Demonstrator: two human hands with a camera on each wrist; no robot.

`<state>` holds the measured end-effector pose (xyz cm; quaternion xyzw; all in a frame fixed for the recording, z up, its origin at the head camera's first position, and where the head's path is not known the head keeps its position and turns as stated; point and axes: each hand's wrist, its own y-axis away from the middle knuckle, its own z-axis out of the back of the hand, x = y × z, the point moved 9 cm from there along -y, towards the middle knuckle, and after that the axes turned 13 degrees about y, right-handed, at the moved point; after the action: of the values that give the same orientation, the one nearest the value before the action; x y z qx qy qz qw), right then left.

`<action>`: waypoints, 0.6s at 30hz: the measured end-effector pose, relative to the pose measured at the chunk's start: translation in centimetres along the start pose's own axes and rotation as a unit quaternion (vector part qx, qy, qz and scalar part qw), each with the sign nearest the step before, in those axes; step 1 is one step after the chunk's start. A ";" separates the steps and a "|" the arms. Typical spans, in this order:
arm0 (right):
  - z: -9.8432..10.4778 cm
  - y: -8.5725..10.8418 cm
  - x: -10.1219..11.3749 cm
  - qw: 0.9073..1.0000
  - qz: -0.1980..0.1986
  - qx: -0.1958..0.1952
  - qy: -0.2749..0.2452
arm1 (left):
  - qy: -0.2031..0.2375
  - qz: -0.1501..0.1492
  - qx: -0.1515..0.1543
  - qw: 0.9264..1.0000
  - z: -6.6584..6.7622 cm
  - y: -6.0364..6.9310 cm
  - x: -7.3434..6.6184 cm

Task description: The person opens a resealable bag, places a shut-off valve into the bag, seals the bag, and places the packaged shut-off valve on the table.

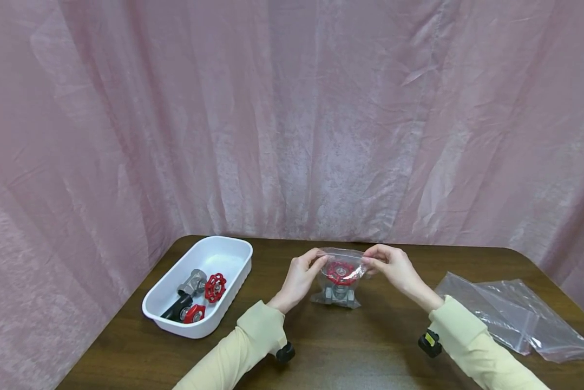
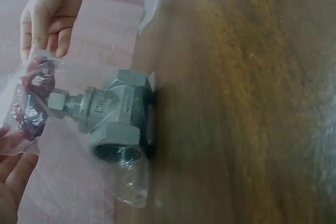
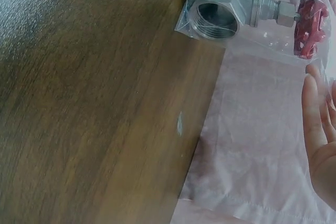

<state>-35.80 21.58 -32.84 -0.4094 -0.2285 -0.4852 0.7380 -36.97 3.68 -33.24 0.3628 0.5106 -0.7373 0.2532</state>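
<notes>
A metal gate valve [image 2: 113, 111] with a red handwheel [image 1: 341, 273] stands upright on the table inside a clear zip bag [image 1: 338, 252]. At the bag's top left corner, my left hand [image 1: 299, 275] pinches the plastic between thumb and fingers. My right hand [image 1: 392, 267] pinches the top right corner the same way. The bag's upper edge is stretched between both hands, above the handwheel. In the right wrist view, one threaded opening of the valve body [image 3: 218, 17] shows through the plastic.
To the left stands a white plastic tray [image 1: 245, 265] holding a grey valve with a red handwheel [image 1: 215, 287] and a black-bodied part with a red handle [image 1: 194, 313]. Flat clear zip bags [image 1: 491, 309] lie at the right. A pink curtain [image 1: 292, 119] hangs behind the wooden table [image 1: 350, 346].
</notes>
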 end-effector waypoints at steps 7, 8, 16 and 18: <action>0.3 0.0 -0.3 1.000 -0.011 -0.006 0.006 | 0.048 0.028 0.010 0.998 -0.6 0.3 -2.5; 0.3 0.0 -0.3 1.000 -0.011 -0.006 0.007 | 0.063 0.040 0.011 0.997 -0.6 0.2 -2.2; 0.2 -0.1 -0.4 1.000 -0.013 0.000 0.009 | 0.112 0.082 0.003 0.990 -0.9 0.2 -0.4; 0.2 -0.1 -0.4 1.000 -0.016 0.003 0.004 | 0.106 0.072 -0.001 0.992 -0.9 0.1 0.0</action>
<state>-36.00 21.93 -32.97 -0.4018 -0.2339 -0.4978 0.7322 -36.64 4.46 -33.47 0.4742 0.5079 -0.6743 0.2502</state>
